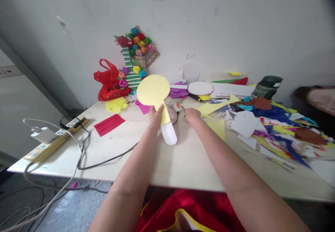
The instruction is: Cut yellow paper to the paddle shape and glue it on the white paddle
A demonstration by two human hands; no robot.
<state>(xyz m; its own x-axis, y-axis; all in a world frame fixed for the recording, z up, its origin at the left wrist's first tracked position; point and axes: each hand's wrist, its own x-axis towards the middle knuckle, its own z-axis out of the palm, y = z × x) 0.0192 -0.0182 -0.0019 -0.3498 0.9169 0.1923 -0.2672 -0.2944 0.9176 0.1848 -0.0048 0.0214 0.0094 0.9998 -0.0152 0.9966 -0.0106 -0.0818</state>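
Head view: the left hand [155,116] pinches a yellow paddle-shaped cutout [153,89] at its neck, thumb on the near face, and holds it over the middle of the table [193,165]. I cannot tell whether its white end [169,134] touches the tabletop. The right hand [193,116] sits just beside it with the fingers drawn in; a dark sliver shows at the fingertips, but I cannot tell whether it is gripped.

The narrow neck looks like the weak spot: a hard pinch or a twist there could crease it and let the broad head flop. The black cord [112,161] passes by the left forearm, so a sideways sweep could snag it and drag the small white-and-orange tool [176,105] lying between the hands.

The cutout's long axis slants: the round head points away from the person and to the left, the white end back toward the person and to the right.

Further out, a red sheet [109,124] lies to the left, yellow offcuts [218,107] and heaped scraps [282,127] to the right, and paper flowers [137,45] stand against the wall [235,22].
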